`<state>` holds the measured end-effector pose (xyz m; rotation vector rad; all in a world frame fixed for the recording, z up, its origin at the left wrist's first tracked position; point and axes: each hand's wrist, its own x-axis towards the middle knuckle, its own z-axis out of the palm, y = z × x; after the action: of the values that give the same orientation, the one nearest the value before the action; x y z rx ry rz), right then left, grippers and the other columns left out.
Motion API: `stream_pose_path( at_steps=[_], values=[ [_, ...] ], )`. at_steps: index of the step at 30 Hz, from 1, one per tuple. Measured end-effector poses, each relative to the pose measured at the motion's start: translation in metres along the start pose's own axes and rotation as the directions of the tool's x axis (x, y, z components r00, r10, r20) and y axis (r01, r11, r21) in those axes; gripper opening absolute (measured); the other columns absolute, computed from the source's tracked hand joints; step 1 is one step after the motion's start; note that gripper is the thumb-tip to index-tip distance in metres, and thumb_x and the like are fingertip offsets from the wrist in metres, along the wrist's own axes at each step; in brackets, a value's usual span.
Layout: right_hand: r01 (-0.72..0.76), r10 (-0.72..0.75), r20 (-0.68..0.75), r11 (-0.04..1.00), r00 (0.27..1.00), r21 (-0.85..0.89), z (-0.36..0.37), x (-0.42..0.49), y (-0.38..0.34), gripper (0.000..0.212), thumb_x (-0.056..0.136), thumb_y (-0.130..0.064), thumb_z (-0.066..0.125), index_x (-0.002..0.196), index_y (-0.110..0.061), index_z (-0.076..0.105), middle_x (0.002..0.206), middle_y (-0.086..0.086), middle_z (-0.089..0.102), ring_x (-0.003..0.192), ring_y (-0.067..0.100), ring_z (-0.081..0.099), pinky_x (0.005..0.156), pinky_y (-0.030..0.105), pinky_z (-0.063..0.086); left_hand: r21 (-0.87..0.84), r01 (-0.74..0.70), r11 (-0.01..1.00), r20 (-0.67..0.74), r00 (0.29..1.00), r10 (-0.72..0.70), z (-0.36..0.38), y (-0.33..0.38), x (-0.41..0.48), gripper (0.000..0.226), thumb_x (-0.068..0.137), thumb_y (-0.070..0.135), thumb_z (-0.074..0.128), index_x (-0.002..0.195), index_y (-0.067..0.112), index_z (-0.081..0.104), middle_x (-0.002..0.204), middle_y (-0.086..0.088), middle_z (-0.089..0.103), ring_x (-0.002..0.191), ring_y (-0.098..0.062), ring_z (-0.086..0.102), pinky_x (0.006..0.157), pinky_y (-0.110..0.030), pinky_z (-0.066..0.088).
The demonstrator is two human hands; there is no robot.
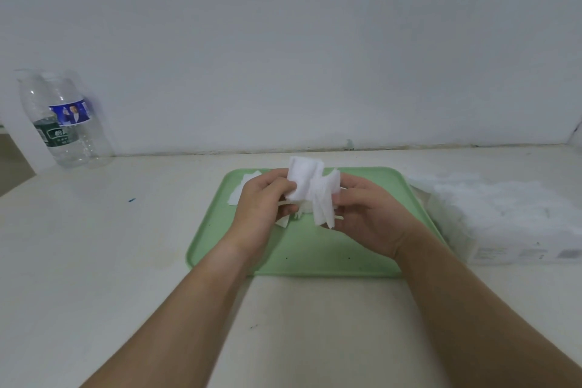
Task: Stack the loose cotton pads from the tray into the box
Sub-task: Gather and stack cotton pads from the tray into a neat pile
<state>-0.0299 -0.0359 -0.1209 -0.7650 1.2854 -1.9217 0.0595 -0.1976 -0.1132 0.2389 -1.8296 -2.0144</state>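
At centre frame we held a ragged bundle of cotton pads above the green tray. Our left hand pinched its left side with curled fingers, and our right hand pinched the lower right. The bundle was fanned, not squared (other loose pads lay at the tray's upper left). The box sat at the right, just beside the tray. Carried over like this, we judged, outer pads could slip free or catch the box's rim and splay.

Clear bottles (far left) on table
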Motion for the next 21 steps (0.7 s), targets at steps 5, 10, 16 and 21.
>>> stream_pose_path(
  at_steps=[5,10,16,21],
  values=[
    [0.011,-0.011,0.000,0.997,1.000,-0.071,0.0021,-0.0009,0.0005,0.045,0.082,-0.004,0.055,0.125,0.007,0.059,0.123,0.027,0.063,0.102,0.030,0.064,0.081,0.036,0.055,-0.025,0.017,1.000,0.078,0.997,-0.015,0.0026,0.0001,-0.0017,0.024,0.085,0.007,0.053,0.096,0.001,0.074,0.079,-0.002,0.068,0.076,-0.015,0.062,0.070,-0.025,0.050],
    [0.022,-0.026,-0.031,0.991,0.999,-0.129,0.0019,-0.0012,0.0003,0.035,0.088,0.003,0.054,0.118,-0.009,0.068,0.116,0.017,0.069,0.099,0.027,0.066,0.079,0.036,0.057,-0.111,0.078,0.991,0.068,0.995,-0.071,0.0041,-0.0008,0.0008,0.025,0.096,0.006,0.047,0.103,-0.007,0.067,0.094,-0.011,0.064,0.082,-0.018,0.063,0.078,-0.035,0.051],
    [-0.021,0.016,-0.028,0.987,0.999,-0.160,0.0034,0.0001,0.0026,0.043,0.083,-0.004,0.058,0.124,0.006,0.061,0.121,0.024,0.065,0.104,0.033,0.065,0.092,0.049,0.052,-0.091,0.099,0.991,0.117,0.989,-0.088,0.0077,-0.0013,-0.0045,0.025,0.103,0.023,0.054,0.093,0.011,0.073,0.086,-0.005,0.071,0.077,-0.016,0.067,0.070,-0.029,0.054],
    [-0.018,0.017,-0.013,0.994,1.000,-0.109,0.0048,0.0008,0.0009,0.025,0.076,-0.005,0.049,0.090,0.000,0.069,0.096,0.016,0.065,0.086,0.028,0.062,0.072,0.035,0.053,0.024,0.017,1.000,0.011,1.000,-0.017,0.0069,-0.0009,-0.0051,0.020,0.103,0.018,0.057,0.105,0.004,0.071,0.085,-0.001,0.075,0.076,-0.013,0.071,0.068,-0.025,0.058]
  ],
)
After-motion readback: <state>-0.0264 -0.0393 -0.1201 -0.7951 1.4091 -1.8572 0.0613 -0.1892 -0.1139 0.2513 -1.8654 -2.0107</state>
